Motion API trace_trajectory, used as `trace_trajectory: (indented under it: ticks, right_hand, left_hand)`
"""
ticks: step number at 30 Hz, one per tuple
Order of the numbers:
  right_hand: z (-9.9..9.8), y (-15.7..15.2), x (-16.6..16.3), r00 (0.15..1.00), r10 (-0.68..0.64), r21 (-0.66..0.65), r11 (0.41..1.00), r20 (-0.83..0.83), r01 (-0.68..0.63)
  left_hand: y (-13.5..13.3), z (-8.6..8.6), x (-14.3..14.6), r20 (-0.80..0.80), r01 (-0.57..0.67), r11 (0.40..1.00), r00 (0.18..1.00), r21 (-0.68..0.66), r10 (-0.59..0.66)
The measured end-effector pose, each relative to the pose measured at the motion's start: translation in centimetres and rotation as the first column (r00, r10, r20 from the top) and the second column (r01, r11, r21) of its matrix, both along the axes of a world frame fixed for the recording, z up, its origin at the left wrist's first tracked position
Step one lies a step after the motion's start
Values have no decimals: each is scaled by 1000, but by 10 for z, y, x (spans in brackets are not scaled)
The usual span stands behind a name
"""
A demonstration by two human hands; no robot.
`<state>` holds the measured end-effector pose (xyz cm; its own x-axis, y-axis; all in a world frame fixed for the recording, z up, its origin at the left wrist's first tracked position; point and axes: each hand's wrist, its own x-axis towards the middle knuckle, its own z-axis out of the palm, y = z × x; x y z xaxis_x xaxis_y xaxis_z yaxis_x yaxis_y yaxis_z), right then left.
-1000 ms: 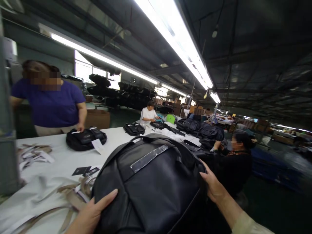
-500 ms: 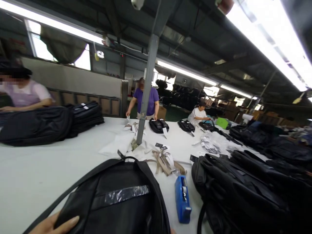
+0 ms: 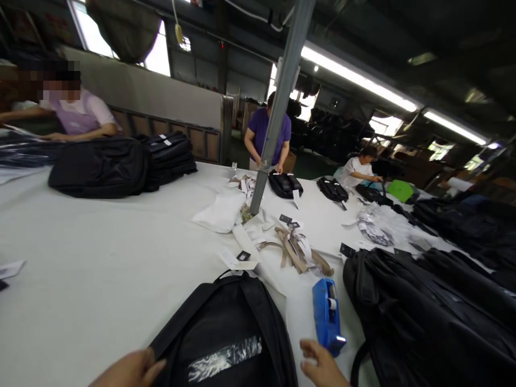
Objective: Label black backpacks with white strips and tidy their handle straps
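Observation:
A black backpack (image 3: 226,333) lies flat on the white table (image 3: 100,258) right in front of me, with a strip of clear shiny tape (image 3: 224,357) across its front. My left hand (image 3: 129,370) grips its left edge by the strap, at the bottom of the view. My right hand (image 3: 322,366) is off the bag to its right, fingers apart and holding nothing. It sits just below a blue tape dispenser (image 3: 326,317), which lies on the table.
A pile of black bags (image 3: 423,312) fills the right side. Beige straps and paper tags (image 3: 296,250) lie around a grey pole (image 3: 278,107). More black bags (image 3: 100,166) are stacked far left. A person in pink (image 3: 76,113), one in purple (image 3: 262,134) and one in white (image 3: 357,169) work at the table.
The view swung left and down. The backpack, held up in both hands a second ago, now lies on the table. My right hand has come off it near the tape dispenser.

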<state>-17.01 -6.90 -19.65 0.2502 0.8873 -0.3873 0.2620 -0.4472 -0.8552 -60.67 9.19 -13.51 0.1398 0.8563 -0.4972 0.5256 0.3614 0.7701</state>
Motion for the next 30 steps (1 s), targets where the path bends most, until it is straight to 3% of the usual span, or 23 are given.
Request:
trace_trajectory:
  ticks: [2,5,9,13,15,18,22,24,27,30]
  right_hand:
    - [2,56,9,990,48,116,991,132,-64]
    - [7,149,-5,945,211,217,939,250,-267]
    - [-9,238,-41,888,382,77,908,254,-413]
    - [-39,266,-55,875,439,-23,896,203,-444]
    - [-47,266,-55,874,437,1,894,210,-447]
    - [-47,264,-53,868,428,164,865,251,-474]
    - [-33,272,-52,817,548,367,732,182,-573]
    - [-24,280,-49,752,652,421,657,99,-625]
    - [-12,293,-46,633,770,408,606,-84,-683]
    - [-5,304,-47,587,787,259,616,-187,-744]
  left_hand:
    - [36,-9,13,-164,90,985,984,147,-66]
    - [89,-30,43,-368,289,902,916,320,-162]
    - [134,-68,78,-394,325,915,894,239,-214]
    - [150,-89,84,-415,332,928,878,167,-239]
    - [153,-84,78,-400,350,924,877,154,-266]
    - [152,-63,71,-339,378,912,888,158,-309]
    - [143,-31,78,-165,485,856,872,179,-460]
    - [139,-20,85,-156,530,823,847,203,-507]
    - [138,-11,93,-227,578,783,814,229,-535]
    - [140,-5,96,-208,612,748,791,258,-576]
